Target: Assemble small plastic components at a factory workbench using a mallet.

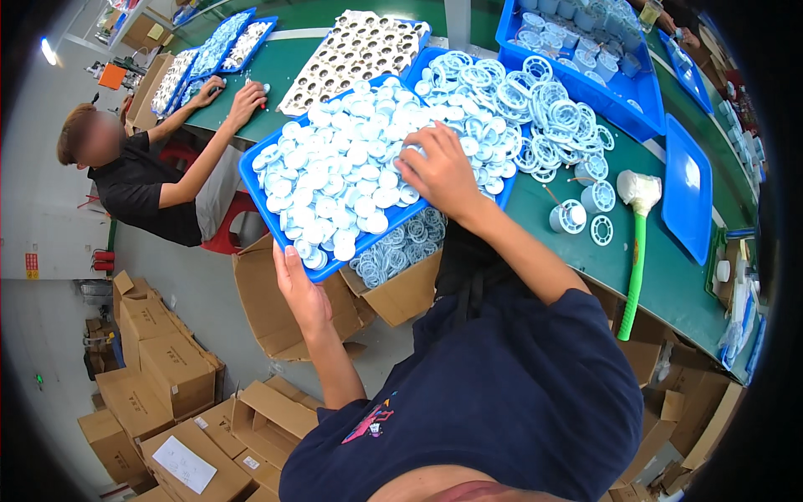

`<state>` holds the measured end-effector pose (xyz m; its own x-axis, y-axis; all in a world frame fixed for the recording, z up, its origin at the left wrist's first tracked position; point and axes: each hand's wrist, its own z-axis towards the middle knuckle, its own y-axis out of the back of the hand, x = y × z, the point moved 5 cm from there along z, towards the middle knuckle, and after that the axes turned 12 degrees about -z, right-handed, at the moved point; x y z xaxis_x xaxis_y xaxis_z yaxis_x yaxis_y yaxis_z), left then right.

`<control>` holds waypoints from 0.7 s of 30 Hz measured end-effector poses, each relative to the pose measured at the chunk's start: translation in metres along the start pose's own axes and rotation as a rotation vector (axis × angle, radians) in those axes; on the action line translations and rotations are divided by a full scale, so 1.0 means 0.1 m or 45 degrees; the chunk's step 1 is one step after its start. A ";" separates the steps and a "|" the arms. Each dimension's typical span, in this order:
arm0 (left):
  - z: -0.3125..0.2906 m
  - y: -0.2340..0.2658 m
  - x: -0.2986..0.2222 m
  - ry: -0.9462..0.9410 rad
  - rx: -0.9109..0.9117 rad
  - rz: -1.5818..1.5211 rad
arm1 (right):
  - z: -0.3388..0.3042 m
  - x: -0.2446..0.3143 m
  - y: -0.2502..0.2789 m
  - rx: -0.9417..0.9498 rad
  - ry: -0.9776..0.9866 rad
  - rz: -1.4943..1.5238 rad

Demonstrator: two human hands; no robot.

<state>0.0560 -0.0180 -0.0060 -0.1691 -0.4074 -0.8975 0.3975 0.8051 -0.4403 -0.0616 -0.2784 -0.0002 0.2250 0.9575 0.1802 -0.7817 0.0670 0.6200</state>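
Observation:
A blue tray (248, 171) heaped with small round white plastic caps (335, 167) is tilted over the near edge of the green bench. My left hand (303, 293) grips its near left corner, the thumb up on the rim. Over the right side of the heap is my right hand (443, 171), with its fingers curled down at the caps; what lies in them is hidden. Beyond it, a second blue tray (431, 54) carries more white caps and several pale plastic rings (552, 109), some spilling onto the bench.
A mallet (637, 217) with a green handle lies right, beside white cylindrical parts (569, 216) and an empty blue tray (688, 188). A deep blue bin (585, 92) stands behind. Below my tray is a carton (401, 289) of rings. A co-worker (159, 176) sits at left; cartons (176, 372) are stacked on the floor.

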 end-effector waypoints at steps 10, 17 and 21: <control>0.00 0.09 0.00 -0.043 -0.033 -0.042 | 0.00 -0.61 0.17 -0.116 -0.128 -0.211; -0.07 0.21 -0.01 -0.043 -0.043 -0.054 | 0.07 -0.72 0.18 -0.183 -0.210 -0.131; -0.13 0.24 -0.08 -0.043 -0.051 -0.063 | 0.09 -0.80 0.11 -0.185 -0.193 -0.166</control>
<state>0.0553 0.0103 -0.0098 -0.1565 -0.4608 -0.8736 0.3532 0.7999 -0.4852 -0.0830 -0.3571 -0.0009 0.4056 0.8860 0.2248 -0.8132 0.2375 0.5313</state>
